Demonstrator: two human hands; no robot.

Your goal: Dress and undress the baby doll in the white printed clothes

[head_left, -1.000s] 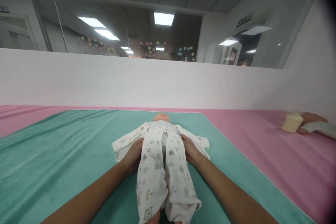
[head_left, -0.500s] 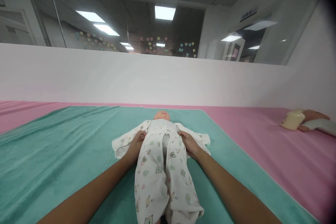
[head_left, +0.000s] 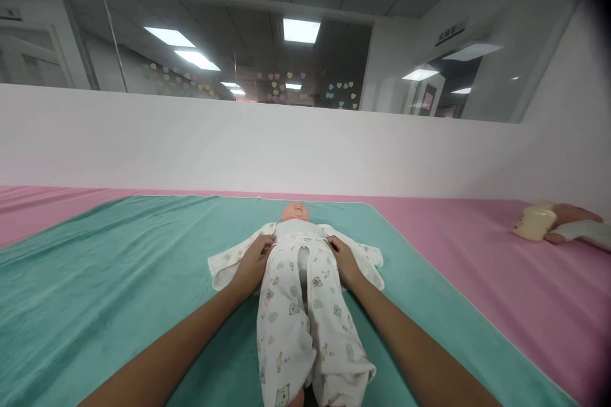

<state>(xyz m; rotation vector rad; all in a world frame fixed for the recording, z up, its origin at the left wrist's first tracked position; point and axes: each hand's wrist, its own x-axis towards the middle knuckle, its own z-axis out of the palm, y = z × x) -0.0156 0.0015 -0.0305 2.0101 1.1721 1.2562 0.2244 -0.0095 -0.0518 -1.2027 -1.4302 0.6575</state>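
A baby doll [head_left: 295, 210] lies on its back with its head away from me. It wears split-crotch baby pants [head_left: 286, 318], white with small animal prints, and a matching long-sleeved top [head_left: 243, 247] spread out under its sides. At the left of the waistband, my left hand [head_left: 255, 261] has its fingers closed on the pants' edge. My right hand [head_left: 344, 259] pinches the waistband on the other side. The fingertips are partly hidden in the cloth. Part of the doll's feet shows below the trouser legs.
Under the doll lies a green blanket [head_left: 143, 267] on a pink sheet [head_left: 477, 248]. At the far right is another doll's arm and a yellowish mitten-like thing [head_left: 534, 221]. A white wall [head_left: 238, 146] with a window stands behind.
The waistband lies slightly flatter against the belly, and both hands have shifted a little at its sides. The view has moved slightly.
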